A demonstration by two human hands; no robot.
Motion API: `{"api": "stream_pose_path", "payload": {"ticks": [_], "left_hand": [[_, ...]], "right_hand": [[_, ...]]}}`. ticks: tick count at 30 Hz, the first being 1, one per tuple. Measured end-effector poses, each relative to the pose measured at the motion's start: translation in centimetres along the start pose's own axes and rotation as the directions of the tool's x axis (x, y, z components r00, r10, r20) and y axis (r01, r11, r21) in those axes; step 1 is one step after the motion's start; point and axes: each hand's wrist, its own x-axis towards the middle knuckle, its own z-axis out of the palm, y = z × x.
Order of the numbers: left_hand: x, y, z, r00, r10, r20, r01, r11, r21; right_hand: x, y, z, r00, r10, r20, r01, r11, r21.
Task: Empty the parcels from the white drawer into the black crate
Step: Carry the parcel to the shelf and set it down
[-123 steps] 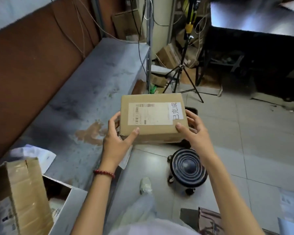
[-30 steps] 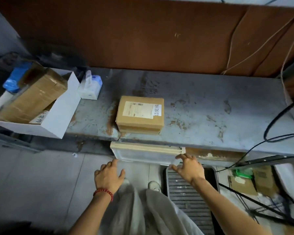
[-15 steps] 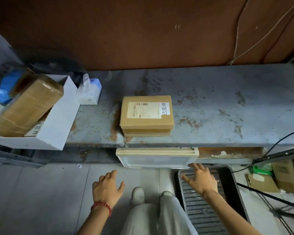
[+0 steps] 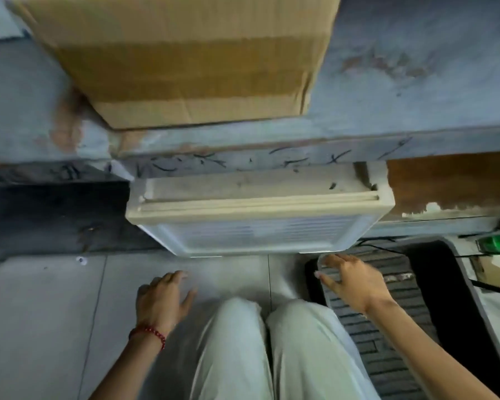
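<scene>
In mid-frame, white drawer (image 4: 260,220): beneath the bench (image 4: 416,82) edge, contents hidden.
Black crate (image 4: 445,298): lower right, beside the drawer.
Left hand (image 4: 162,301): empty, fingers loosely spread, below the drawer.
Right hand (image 4: 355,284): empty, fingers spread, over the crate's left rim.

— What carries the things here?
— A grey-blue metal bench (image 4: 416,90) runs across the top. Its paint is worn, and there are rust patches (image 4: 67,122) near its front edge.
— What lies on it?
— One cardboard parcel (image 4: 185,67) with a band of brown tape lies flat, close to the front edge and left of the middle.
— And below?
— A grey tiled floor (image 4: 41,313). A black crate (image 4: 442,298) with a ribbed bottom stands on it at the right.
— The white drawer?
— The white drawer (image 4: 257,238) juts out from under the bench's edge, just beside the crate's near-left corner. Whether it rests on the floor, I cannot tell.
</scene>
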Motion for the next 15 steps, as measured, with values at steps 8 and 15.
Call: {"api": "stream_pose_path", "payload": {"ticks": [8, 15], "left_hand": [[6.4, 0.1, 11.0, 0.889, 0.337, -0.308, -0.371, 0.927, -0.055], [7.9, 0.3, 15.3, 0.928, 0.28, -0.247, -0.283, 0.959, 0.026]], "right_hand": [[7.6, 0.1, 8.7, 0.953, -0.202, -0.224, 0.207, 0.978, 0.002], [11.0, -0.9, 14.8, 0.98, -0.181, -0.088, 0.175, 0.982, -0.071]]}}
